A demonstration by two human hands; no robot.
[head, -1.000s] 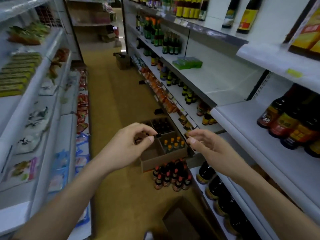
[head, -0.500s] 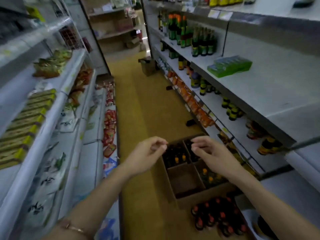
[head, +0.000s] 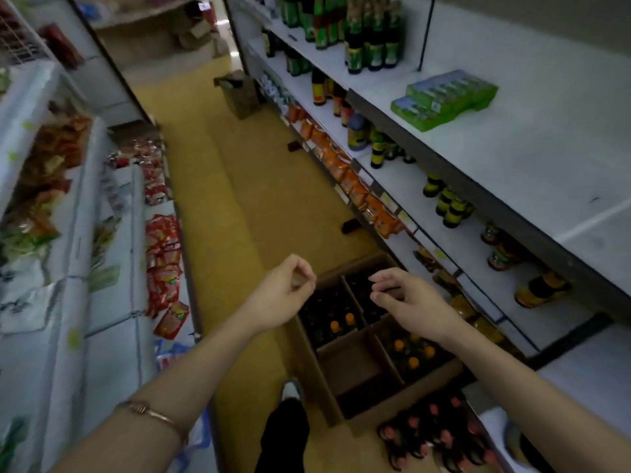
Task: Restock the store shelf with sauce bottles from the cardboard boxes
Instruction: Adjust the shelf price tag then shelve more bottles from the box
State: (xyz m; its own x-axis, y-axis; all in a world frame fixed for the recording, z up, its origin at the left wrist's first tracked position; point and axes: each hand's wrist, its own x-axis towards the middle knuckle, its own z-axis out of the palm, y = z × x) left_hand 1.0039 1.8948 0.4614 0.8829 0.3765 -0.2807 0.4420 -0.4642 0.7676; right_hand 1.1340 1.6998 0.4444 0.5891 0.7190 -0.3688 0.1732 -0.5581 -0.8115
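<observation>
My left hand (head: pixel 283 293) and my right hand (head: pixel 404 298) hover side by side above an open cardboard box (head: pixel 309 367) on the aisle floor. Both have loosely curled fingers and hold nothing. The box is split into compartments: dark sauce bottles with orange caps (head: pixel 341 322) fill the far left one, more orange-capped bottles (head: pixel 413 353) fill the near right one, and the near left compartment looks bare. A cluster of red-capped bottles (head: pixel 437 435) stands on the floor just in front of the box. The white store shelf (head: pixel 546 165) runs along the right.
The right shelves carry green-labelled bottles (head: pixel 372 49), flat green boxes (head: pixel 444 97), jars (head: pixel 450 206) and orange packets (head: pixel 345 165). Another cardboard box (head: pixel 239 93) stands far down the yellow aisle. Snack packets (head: pixel 164 254) line the left shelves. My dark-trousered leg (head: pixel 286 428) is beside the box.
The view has swung away from the near right shelf and down the aisle. Both hands stayed empty and now hang over the far compartments of the box.
</observation>
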